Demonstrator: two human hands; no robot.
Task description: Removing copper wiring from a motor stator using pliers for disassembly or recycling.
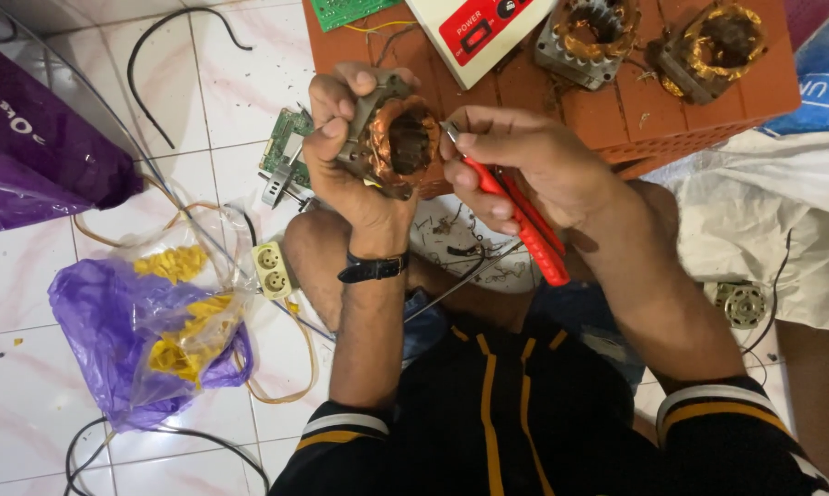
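My left hand (341,152) grips a small motor stator (398,138), a grey metal frame with copper windings around its round opening, held up over my lap. My right hand (524,165) holds red-handled pliers (524,220), their metal tip touching the right edge of the stator's windings. A black watch sits on my left wrist. Both arms wear black sleeves with yellow and white cuffs.
A low red-brown table (671,110) ahead carries two more copper-wound stators (589,37) (713,46), a white-and-red device (479,28) and a green circuit board (341,9). On the tiled floor lie a purple plastic bag with yellow pieces (148,331), a cream socket strip (272,268), cables and another circuit board (284,152).
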